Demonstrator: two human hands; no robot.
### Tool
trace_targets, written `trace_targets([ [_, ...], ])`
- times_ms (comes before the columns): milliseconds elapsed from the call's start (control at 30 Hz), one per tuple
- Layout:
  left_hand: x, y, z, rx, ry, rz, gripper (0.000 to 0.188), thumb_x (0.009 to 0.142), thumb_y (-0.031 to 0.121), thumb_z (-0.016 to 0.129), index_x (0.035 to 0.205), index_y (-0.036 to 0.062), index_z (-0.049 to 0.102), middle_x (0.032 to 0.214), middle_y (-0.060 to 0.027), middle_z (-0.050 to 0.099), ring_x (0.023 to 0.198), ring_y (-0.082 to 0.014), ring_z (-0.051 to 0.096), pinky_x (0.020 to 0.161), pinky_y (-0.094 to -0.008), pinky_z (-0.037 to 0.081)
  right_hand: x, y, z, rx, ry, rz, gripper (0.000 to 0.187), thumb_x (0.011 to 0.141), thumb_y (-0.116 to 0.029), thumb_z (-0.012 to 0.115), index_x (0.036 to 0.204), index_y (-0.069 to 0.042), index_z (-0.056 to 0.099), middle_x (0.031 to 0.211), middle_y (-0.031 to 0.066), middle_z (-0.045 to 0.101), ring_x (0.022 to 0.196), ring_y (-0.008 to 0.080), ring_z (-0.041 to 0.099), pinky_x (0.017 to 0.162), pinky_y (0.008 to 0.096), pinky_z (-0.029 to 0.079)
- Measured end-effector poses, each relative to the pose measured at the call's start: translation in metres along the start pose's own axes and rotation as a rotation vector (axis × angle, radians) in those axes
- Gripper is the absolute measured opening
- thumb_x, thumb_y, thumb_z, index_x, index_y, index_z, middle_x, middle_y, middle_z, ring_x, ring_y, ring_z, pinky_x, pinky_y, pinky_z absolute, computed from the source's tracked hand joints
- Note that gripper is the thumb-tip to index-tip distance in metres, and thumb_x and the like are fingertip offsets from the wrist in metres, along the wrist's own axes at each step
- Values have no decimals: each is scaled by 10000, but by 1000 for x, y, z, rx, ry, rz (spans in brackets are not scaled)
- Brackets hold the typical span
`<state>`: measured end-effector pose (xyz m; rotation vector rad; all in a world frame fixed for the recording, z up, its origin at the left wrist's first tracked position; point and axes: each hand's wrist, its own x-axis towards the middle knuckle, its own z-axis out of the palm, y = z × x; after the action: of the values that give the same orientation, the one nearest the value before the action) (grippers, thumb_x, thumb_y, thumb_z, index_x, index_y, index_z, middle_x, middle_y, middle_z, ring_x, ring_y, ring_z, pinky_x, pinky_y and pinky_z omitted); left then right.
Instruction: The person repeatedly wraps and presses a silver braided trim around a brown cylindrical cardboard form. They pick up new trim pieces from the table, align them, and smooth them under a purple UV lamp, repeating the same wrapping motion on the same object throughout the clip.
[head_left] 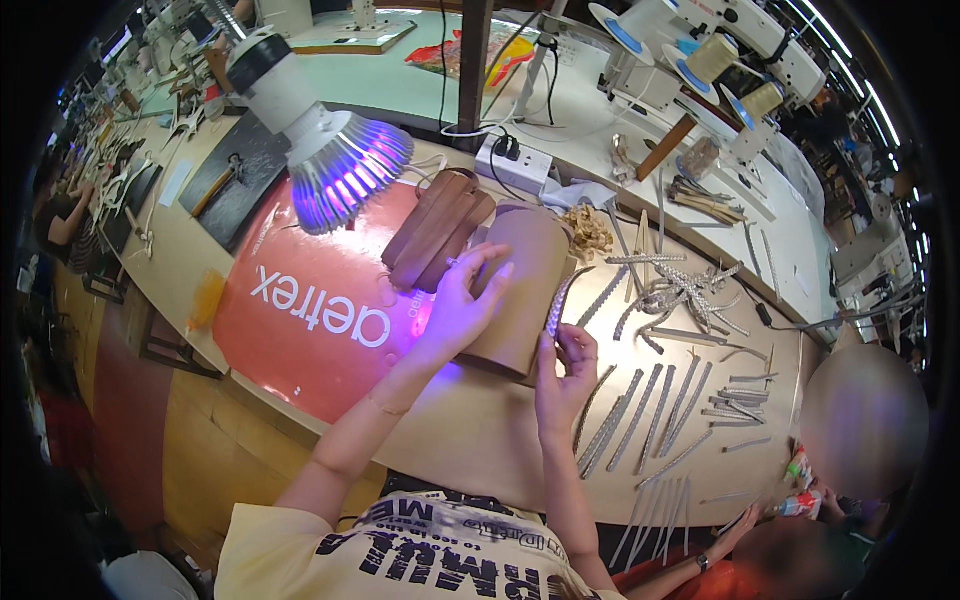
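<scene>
A brown form with a rounded top [528,265] stands on the table in front of me. My left hand [470,305] rests at its left side, fingers apart, with nothing visible held in them. At its right edge my right hand [567,372] pinches a shiny silver braided strap [556,312] between thumb and fingers. The strap's upper end curves up along the form. A stack of folded brown leather pieces [435,235] lies just beyond my left hand.
A lit lamp [345,165] hangs over a red sheet [300,320]. Several grey strips [655,410] and a pile of braided straps [685,295] lie to the right. A power strip [513,163] sits behind. A co-worker's hand [738,532] is at the lower right.
</scene>
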<state>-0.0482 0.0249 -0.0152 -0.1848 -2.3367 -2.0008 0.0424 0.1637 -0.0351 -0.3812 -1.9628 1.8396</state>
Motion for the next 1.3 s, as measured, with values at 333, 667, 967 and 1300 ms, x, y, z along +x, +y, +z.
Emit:
trace_targets([
  [333, -56, 57, -48, -554, -118, -201, 405, 972, 173, 602, 1329, 2, 517, 1113, -90, 649, 968, -141, 633, 859, -281, 509, -47, -49, 21, 53, -278, -343, 315, 863, 78, 641, 1155, 8, 542, 1139, 182, 678, 913, 181, 695, 755, 270, 554],
  [667, -60, -58, -215, 217, 247, -208, 375, 961, 93, 599, 1295, -70, 549, 1009, -92, 686, 860, -115, 651, 751, -250, 538, -58, -32, -15, -490, -323, -492, 192, 811, -124, 737, 983, -69, 673, 1136, 108, 666, 864, 261, 646, 777, 372, 495],
  [967, -48, -142, -298, 764, 352, -86, 409, 950, 106, 613, 1311, -71, 536, 1163, -195, 633, 1002, -229, 636, 803, -299, 537, -48, -10, -106, -940, 56, 176, 346, 861, -309, 711, 1086, -53, 649, 1003, 123, 646, 876, 292, 626, 782, 405, 474],
  [1300, -59, -32, -168, 963, 474, 257, 416, 885, 84, 648, 1279, -31, 580, 1351, -203, 517, 1275, -334, 487, 1004, -435, 431, -24, 6, -99, -822, 65, 295, 345, 890, -229, 681, 1128, 17, 647, 851, 121, 665, 712, 231, 628, 685, 343, 485],
])
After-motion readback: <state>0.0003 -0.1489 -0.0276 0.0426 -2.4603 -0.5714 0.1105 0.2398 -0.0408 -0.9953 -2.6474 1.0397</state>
